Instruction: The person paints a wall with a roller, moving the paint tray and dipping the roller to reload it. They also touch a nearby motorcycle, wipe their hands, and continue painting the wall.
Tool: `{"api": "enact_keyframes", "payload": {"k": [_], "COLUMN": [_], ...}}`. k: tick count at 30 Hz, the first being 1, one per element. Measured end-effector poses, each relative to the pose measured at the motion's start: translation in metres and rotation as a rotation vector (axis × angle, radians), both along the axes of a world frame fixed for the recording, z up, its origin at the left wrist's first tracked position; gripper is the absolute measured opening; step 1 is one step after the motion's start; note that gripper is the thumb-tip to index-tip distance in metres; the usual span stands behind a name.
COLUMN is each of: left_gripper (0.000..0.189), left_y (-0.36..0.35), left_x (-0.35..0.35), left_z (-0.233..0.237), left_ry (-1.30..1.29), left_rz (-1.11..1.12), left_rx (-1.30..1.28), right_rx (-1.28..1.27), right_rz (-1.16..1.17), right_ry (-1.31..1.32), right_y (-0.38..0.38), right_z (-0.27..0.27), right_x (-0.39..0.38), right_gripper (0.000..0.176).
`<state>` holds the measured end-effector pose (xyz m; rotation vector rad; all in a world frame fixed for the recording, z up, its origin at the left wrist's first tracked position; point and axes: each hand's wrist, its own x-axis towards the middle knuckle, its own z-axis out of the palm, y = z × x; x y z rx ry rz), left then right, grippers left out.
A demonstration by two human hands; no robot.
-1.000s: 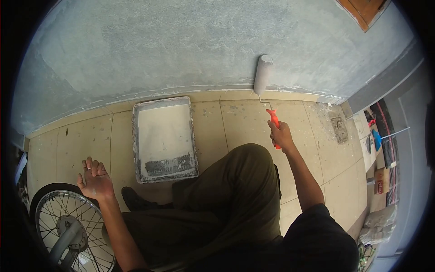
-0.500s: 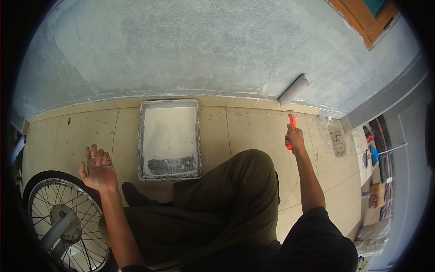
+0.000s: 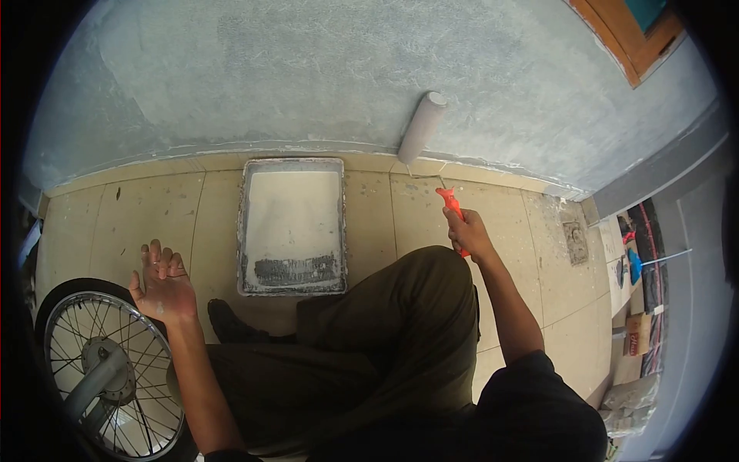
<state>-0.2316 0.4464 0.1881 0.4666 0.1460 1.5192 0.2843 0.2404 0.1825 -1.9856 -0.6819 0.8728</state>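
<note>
My right hand (image 3: 469,233) grips the orange handle of a paint roller (image 3: 423,127). The roller's pale, paint-coated sleeve is tilted and overlaps the lower part of the grey wall (image 3: 308,85). Between my hands, on the tiled floor, lies a paint tray (image 3: 245,223) with whitish paint in it and a dark ribbed strip at its near end. My left hand (image 3: 165,285) is raised palm up with its fingers apart and slightly curled, holding nothing. It is nearest to a spoked wheel (image 3: 100,362) at the lower left.
My bent knee (image 3: 431,285) and dark shoe (image 3: 227,319) are close to the tray's near side. A wooden frame (image 3: 616,38) is set in the wall at upper right. Boxes (image 3: 637,335) and a blue item (image 3: 634,266) line the right side.
My right hand has carried the roller leftward along the wall, toward the tray, and the sleeve stands more upright. My left hand stays raised and open.
</note>
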Motion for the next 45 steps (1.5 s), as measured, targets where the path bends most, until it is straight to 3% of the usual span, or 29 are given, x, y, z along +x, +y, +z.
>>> {"api": "enact_keyframes", "payload": {"k": [7,13,21,32,38,45], "left_gripper": [0.035,0.035,0.035,0.042,0.043,0.039], "left_y": [0.000,0.001,-0.004,-0.004,-0.006,-0.007], "left_x": [0.004,0.019,0.021,0.007,0.000,-0.002], "left_z": [0.004,0.007,0.016,0.019,0.023,0.030], "left_ry": [-0.032,-0.063,-0.119,-0.184,-0.229,-0.328], "left_rz": [-0.006,-0.063,-0.016,0.066,0.077,0.039], "left_rx": [0.005,0.045,-0.021,-0.189,-0.236,-0.200], "right_rx": [0.071,0.060,0.131,0.116,0.092,0.095], "right_rz": [-0.266,-0.309,-0.206,0.226,0.258,0.199], "right_ry": [0.082,0.076,0.074,-0.005,0.015,-0.014], "right_y": [-0.047,-0.038,0.028,0.144,0.183,0.161], "right_z": [-0.010,-0.003,-0.001,-0.009,-0.010,-0.010], "right_x": [0.063,0.070,-0.043,-0.197,-0.231,-0.226], "right_gripper": [0.042,0.038,0.036,0.039,0.041,0.038]}}
